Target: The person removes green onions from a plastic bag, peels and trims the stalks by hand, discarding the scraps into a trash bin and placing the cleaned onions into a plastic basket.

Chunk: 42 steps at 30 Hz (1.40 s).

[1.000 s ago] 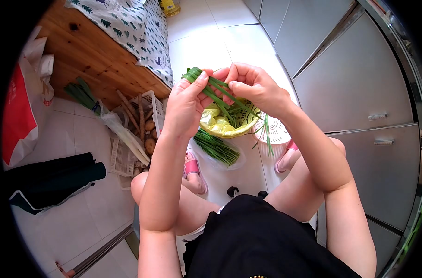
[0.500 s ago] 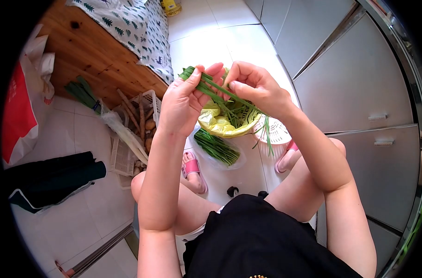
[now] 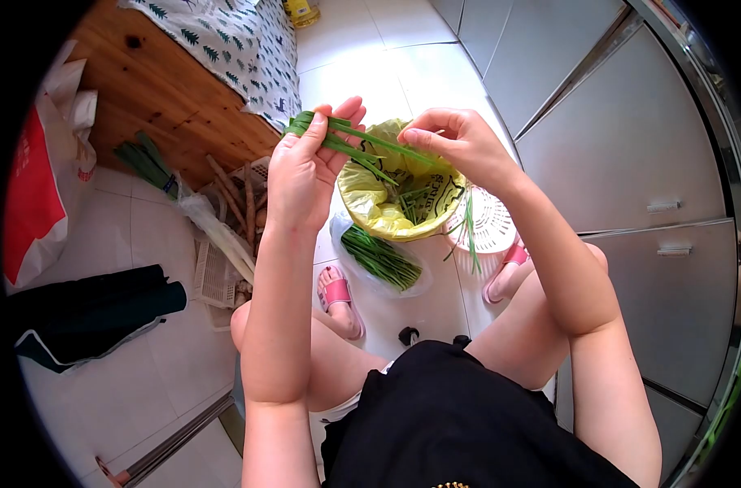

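Note:
My left hand (image 3: 309,163) is closed around a small bunch of green garlic chives (image 3: 358,153), its thumb pressed over them and the fingertips pointing up. The chive stalks stick out to the right, over a bin lined with a yellow plastic bag (image 3: 374,215). My right hand (image 3: 468,146) is to the right of the bunch, above the bin's right side, with thumb and forefinger pinched together. Whatever is in that pinch is too small to make out. Loose green bits lie inside the bag. Below the bin, more chives (image 3: 380,259) rest on clear plastic on the floor.
A white perforated basket (image 3: 488,224) with chives hanging over its edge stands right of the bin. At left are a crate (image 3: 216,281) of root vegetables, leeks (image 3: 216,228), dark folded fabric (image 3: 102,313) and a red-and-white bag (image 3: 37,195). Grey cabinets (image 3: 631,146) line the right.
My left hand has moved left and slightly up with the chives. My right hand has come away from the bunch, shifting a little right, so more of the bin shows between them.

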Motion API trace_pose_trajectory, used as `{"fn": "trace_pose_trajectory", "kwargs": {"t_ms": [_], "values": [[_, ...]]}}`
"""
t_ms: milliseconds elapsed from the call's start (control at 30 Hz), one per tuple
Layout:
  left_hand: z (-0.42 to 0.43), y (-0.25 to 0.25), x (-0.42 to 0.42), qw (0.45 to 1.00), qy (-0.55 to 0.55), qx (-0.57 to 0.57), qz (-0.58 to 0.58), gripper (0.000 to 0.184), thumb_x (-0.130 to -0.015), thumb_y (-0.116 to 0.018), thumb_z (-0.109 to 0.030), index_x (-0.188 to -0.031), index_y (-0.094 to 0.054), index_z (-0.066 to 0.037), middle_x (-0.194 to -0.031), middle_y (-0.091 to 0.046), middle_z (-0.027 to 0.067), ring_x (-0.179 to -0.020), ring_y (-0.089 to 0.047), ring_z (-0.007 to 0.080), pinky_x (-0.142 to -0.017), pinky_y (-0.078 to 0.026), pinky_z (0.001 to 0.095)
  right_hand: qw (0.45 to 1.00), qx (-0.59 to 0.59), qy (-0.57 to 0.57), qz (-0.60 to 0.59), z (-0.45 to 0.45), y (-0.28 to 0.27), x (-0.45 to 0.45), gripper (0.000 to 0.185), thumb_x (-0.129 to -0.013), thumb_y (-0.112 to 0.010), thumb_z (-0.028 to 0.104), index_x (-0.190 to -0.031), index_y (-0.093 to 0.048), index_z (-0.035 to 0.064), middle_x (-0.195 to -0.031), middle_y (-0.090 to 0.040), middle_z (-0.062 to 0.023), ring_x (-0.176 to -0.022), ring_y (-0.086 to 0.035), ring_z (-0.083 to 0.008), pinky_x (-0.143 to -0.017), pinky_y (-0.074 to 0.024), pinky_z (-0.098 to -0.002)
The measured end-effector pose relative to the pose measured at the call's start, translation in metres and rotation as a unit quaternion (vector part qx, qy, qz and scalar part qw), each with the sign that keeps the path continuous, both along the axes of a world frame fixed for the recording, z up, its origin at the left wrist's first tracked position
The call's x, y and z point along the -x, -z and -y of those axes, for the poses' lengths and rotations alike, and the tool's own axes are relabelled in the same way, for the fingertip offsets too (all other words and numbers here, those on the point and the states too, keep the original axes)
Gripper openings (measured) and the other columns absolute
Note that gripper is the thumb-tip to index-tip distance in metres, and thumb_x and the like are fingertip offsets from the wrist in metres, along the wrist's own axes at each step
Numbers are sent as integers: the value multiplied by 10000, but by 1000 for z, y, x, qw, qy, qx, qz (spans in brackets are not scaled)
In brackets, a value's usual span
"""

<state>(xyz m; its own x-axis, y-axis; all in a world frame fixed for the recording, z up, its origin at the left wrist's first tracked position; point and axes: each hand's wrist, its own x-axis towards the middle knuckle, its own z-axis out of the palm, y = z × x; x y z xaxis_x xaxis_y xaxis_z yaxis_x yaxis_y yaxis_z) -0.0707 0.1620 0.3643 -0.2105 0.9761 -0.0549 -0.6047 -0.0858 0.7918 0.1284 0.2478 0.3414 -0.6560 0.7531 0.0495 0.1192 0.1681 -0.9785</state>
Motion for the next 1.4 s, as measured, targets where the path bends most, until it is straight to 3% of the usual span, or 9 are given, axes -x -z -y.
{"fn": "trace_pose_trajectory", "kwargs": {"t_ms": [167,267,367,667,867,1167,1400], "values": [[0,0,0,1000,-6,7,11,181,-1012,-398,-143,-1089,-471,3,-1231,-562,236,-1186,-541,305,-1001,-470,392,999,-25,18,-11,-2,2,-1,223,-909,-634,236,-967,-651,21,-898,-661,-34,-823,-604,-79,-740,-488,-223],[0,1,0,1000,-5,7,19,181,-1012,-399,-144,-1088,-472,3,-1231,-562,233,-1188,-539,304,-1007,-467,393,992,71,-3,-101,0,-4,0,258,-898,-650,244,-1031,-639,23,-919,-665,-48,-841,-624,-101,-742,-498,-238],[-1,2,1,1000,-7,8,22,181,-1012,-400,-144,-1088,-473,3,-1231,-563,231,-1188,-539,303,-1008,-467,392,983,153,-35,-94,5,-11,0,283,-894,-654,245,-1067,-633,23,-919,-673,-67,-843,-638,-114,-753,-503,-250],[-2,4,0,1000,-10,10,1,179,-1011,-405,-144,-1092,-476,0,-1231,-564,231,-1182,-544,300,-990,-476,384,981,160,-83,-66,12,-15,2,286,-888,-662,216,-1097,-629,23,-842,-686,-61,-802,-648,-113,-761,-499,-246],[-1,4,-4,1000,1,13,-11,183,-1012,-402,-138,-1089,-486,5,-1214,-577,228,-1175,-550,293,-972,-483,373,980,156,-102,-74,15,-15,5,264,-908,-631,218,-1093,-632,30,-809,-682,-44,-758,-631,-83,-669,-454,-210],[2,5,-14,998,33,29,-35,181,-1008,-412,-149,-1093,-503,-18,-1260,-547,233,-1194,-537,293,-1000,-471,383,978,136,-91,-127,14,-5,8,148,-890,-485,67,-943,-622,45,-710,-561,19,-630,-487,-43,-593,-385,-197],[0,8,-11,999,26,23,-40,178,-1008,-417,-156,-1088,-509,-25,-1254,-556,226,-1194,-539,288,-1003,-463,376,988,91,-67,-105,10,-3,4,147,-882,-469,72,-866,-614,51,-748,-559,22,-629,-454,-39,-588,-358,-189]]}}
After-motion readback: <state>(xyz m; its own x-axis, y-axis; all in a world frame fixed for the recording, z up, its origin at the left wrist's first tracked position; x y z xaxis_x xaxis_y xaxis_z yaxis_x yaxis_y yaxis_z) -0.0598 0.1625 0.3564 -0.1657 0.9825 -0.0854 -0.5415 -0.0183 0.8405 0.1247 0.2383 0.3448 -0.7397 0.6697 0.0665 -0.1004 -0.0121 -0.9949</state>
